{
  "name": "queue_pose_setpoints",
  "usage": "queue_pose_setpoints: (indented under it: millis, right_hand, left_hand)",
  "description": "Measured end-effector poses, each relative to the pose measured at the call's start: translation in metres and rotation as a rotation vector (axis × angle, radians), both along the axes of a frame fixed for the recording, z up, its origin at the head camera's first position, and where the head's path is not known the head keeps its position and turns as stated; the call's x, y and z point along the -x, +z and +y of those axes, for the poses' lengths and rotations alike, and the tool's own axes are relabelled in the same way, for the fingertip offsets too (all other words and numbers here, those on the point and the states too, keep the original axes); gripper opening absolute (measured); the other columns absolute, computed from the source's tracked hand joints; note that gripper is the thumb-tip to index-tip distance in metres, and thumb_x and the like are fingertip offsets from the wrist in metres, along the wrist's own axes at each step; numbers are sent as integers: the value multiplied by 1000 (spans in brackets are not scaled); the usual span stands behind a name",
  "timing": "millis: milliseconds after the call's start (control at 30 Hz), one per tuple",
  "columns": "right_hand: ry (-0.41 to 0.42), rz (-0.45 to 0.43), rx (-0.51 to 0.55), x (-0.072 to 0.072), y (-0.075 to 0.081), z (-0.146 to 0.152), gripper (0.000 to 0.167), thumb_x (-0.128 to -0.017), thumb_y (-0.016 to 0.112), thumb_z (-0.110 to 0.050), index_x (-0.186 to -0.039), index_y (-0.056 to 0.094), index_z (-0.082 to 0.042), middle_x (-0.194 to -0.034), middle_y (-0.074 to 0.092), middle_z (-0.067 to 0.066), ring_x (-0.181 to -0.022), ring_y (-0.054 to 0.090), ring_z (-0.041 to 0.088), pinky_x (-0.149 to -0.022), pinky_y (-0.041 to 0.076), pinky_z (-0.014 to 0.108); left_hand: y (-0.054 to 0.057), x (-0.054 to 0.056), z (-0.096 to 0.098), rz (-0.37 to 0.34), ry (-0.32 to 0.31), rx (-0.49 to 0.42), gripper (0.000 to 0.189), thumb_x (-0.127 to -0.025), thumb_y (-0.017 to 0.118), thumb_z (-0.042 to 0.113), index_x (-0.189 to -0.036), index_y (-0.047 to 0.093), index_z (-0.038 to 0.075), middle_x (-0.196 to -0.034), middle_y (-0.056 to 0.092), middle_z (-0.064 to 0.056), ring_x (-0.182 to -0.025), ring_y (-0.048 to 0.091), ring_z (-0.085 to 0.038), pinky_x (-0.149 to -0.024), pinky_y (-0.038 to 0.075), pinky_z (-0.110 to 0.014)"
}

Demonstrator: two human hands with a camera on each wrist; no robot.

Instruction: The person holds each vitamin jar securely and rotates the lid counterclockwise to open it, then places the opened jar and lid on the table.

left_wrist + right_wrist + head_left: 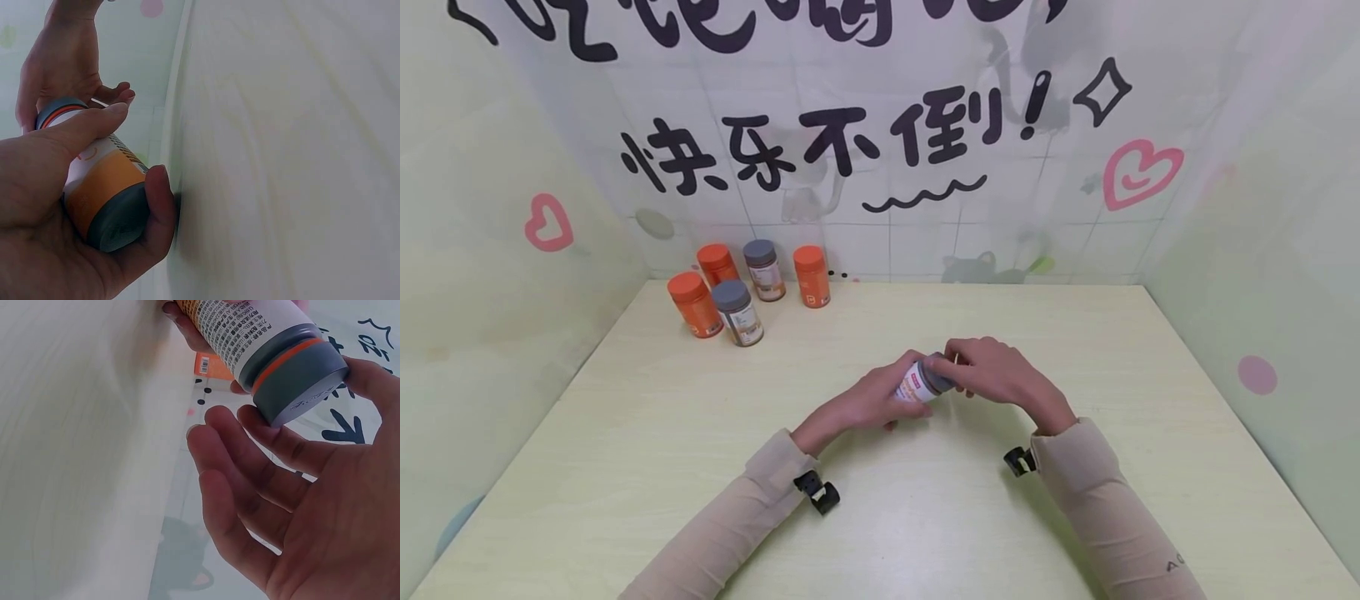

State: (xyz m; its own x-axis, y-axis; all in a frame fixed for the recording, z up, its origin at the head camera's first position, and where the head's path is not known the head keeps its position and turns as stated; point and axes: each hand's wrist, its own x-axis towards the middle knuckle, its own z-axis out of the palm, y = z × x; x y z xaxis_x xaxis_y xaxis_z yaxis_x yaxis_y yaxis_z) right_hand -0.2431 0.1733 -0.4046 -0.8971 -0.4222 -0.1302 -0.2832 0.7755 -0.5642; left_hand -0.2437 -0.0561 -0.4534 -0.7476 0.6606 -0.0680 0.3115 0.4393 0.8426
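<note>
The head view is bright and evenly lit, with soft shadows beneath the sleeves (722, 533) and a pale sheen low on the bench (887, 542). Wide-lens distortion makes the side walls (1262, 283) splay toward the edges. Both wrist views are dimmer and greyer, the bench reduced to a smeary wash with blurry shadows. Small print on the jar (265, 353) shows fairly sharp in the right wrist view.

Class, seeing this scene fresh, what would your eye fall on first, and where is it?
Bold black Chinese lettering across the back wall probably catches the eye first. Below it, over the table, the left hand grips a tilted grey-capped jar while the right hand pinches its cap. Three orange jars and two other jars stand at the back left.
</note>
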Motion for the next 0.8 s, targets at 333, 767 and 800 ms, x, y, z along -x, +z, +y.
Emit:
queue_pose_setpoints:
  millis: [333, 767, 800]
  right_hand:
    - [26, -32, 45, -2, 4, 1, 42, -99, 55, -57, -107, 62, -17, -85, 72, 9, -73, 71, 24, -62, 50, 33]
    - [-43, -1, -36, -2, 3, 2, 59, -97, 44, -73, -99, 66, -18, -83, 72, 5, -73, 69, 23, -60, 47, 33]
    - [-39, -7, -46, -2, 3, 2, 61, -97, 44, -73, -97, 67, -17, -83, 72, 5, -73, 69, 23, -60, 47, 33]
  left_hand:
    - [1, 1, 1, -4, 6, 5, 57, -95, 75, 23, -141, 41, 22, -112, 60, -12, -70, 61, -19, -52, 52, -26]
    - [0, 1, 0, -5, 6, 12, 60, -96, 74, 25, -144, 38, 23, -114, 60, -12, -71, 62, -19, -54, 53, -27]
    - [0, 1, 0, -3, 5, 11, 60, -96, 74, 24, -144, 38, 23, -114, 60, -12, -71, 62, -19, -54, 52, -27]
